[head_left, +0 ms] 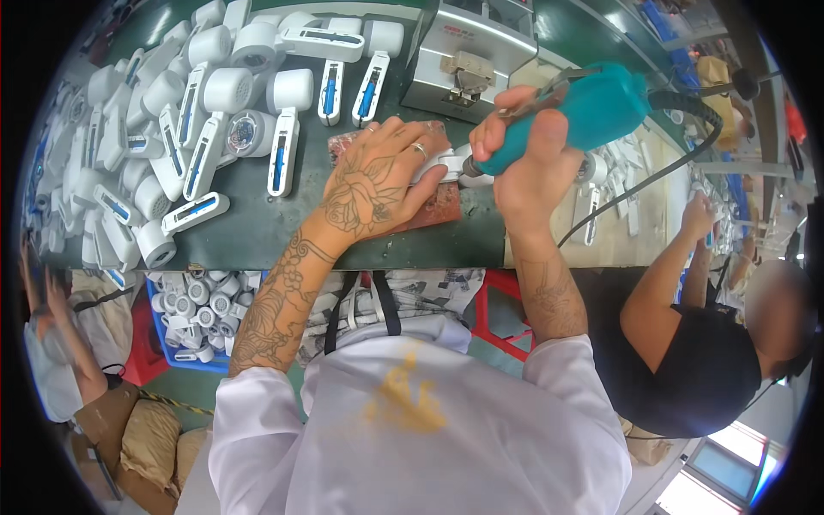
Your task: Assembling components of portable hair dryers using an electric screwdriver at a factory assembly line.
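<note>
My right hand [536, 176] is wrapped round a teal electric screwdriver [601, 107], a dark cord running from its rear. Its tip points left, against or very close to a white plastic piece [450, 160]. That piece lies on a worn reddish pad [442, 209], pinned under my left hand [373, 184], which has its fingers bent over it and thumb alongside. Most of the piece is hidden by this hand. Beyond and to the left lie white handheld devices with round heads, such as one [286, 129] whose open handle shows a blue insert.
A silver metal machine [463, 64] stands at the far side of the green bench [275, 227]. A heap of white devices [129, 129] covers the left. Below the bench edge, a blue crate [184, 354] holds white round parts. A co-worker [687, 343] sits at right.
</note>
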Motion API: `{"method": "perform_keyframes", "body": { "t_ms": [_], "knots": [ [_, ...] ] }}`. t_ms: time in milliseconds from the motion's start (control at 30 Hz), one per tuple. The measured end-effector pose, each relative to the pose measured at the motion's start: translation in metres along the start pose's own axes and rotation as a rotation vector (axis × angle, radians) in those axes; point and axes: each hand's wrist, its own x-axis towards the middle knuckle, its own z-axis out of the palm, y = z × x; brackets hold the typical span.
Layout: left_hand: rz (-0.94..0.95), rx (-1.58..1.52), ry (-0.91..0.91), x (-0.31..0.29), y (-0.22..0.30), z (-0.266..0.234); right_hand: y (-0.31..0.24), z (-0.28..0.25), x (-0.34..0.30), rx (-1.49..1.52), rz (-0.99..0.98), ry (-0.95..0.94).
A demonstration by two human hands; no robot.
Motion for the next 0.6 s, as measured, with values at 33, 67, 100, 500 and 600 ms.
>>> {"method": "perform_keyframes", "body": {
  "t_ms": [33, 67, 100, 500, 600],
  "knots": [
    [-0.003, 0.000, -0.001, -0.001, 0.000, 0.000, 0.002, 0.000, -0.002, -0.014, -0.003, -0.004],
    [0.000, 0.001, -0.003, -0.001, 0.001, 0.001, 0.004, -0.001, -0.003, -0.028, -0.005, -0.008],
    [0.003, 0.000, -0.004, -0.001, 0.000, 0.001, 0.007, -0.001, -0.005, -0.028, -0.001, -0.007],
    [0.033, 0.000, 0.061, -0.001, -0.008, 0.001, 0.038, -0.009, -0.009, 0.127, -0.012, -0.072],
    [0.069, -0.035, 0.156, -0.008, -0.017, 0.017, 0.045, -0.042, -0.009, 0.293, 0.144, -0.163]
  ]
}}
